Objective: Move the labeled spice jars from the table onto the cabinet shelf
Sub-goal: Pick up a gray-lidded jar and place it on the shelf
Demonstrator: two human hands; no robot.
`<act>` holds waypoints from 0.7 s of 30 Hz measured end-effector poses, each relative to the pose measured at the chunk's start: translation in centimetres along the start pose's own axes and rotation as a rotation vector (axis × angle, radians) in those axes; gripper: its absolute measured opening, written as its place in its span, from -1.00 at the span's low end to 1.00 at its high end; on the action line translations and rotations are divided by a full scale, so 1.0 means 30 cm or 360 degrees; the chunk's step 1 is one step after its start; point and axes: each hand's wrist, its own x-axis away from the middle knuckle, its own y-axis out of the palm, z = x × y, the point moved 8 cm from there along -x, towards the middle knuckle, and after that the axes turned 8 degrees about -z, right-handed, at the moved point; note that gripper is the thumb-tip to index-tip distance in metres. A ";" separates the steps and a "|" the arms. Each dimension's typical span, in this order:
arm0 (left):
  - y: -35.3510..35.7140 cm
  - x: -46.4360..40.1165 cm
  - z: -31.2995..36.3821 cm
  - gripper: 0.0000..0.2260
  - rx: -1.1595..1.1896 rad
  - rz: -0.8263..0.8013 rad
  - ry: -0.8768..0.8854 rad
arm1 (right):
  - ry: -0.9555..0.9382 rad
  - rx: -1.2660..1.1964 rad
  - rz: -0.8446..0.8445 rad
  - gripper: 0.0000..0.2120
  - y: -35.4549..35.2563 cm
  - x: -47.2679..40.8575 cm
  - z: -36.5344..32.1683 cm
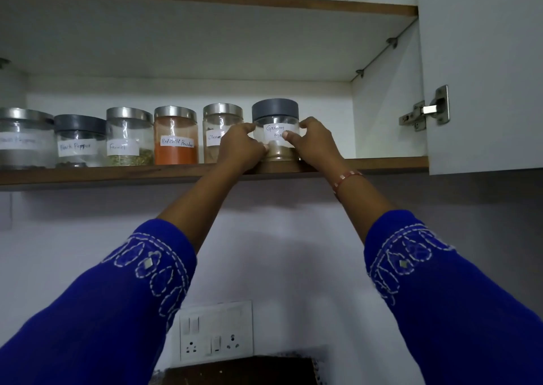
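A clear jar with a grey lid, labeled garam masala (275, 120), stands at the right end of a row on the cabinet shelf (382, 164). My left hand (241, 146) grips its left side and my right hand (311, 142) grips its right side, thumb across the label. To its left stand the cinnamon jar (216, 126), the red chilli powder jar (175, 138), the fennel jar (129, 138), the black pepper jar (78, 143) and one more steel-lidded jar (23, 138) with a blurred label.
The open cabinet door (482, 70) with its hinge (426, 111) hangs at the right. Shelf room lies to the right of the held jar. Another shelf board (264, 4) runs above. A switch and socket panel (216, 330) is on the wall below.
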 end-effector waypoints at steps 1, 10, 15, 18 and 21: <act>0.005 -0.006 0.000 -0.47 -0.0088 -0.0037 -0.0028 | 0.0014 0.0033 0.0045 -0.60 -0.002 -0.001 0.008; 0.072 -0.007 0.032 -0.69 -0.0515 -0.0409 -0.0068 | 0.0058 0.0360 -0.0003 -0.72 0.031 -0.022 0.032; 0.081 0.063 0.045 -0.81 -0.0483 -0.0312 0.0063 | -0.0006 0.0361 -0.0109 -0.63 0.056 0.026 0.006; 0.052 0.142 0.053 -0.63 -0.0447 -0.0036 0.0297 | -0.0164 0.0170 -0.0061 -0.64 0.070 0.102 -0.031; 0.027 0.248 0.027 -0.58 -0.0408 0.0143 0.0477 | -0.0278 -0.0119 0.0114 -0.65 0.073 0.206 -0.052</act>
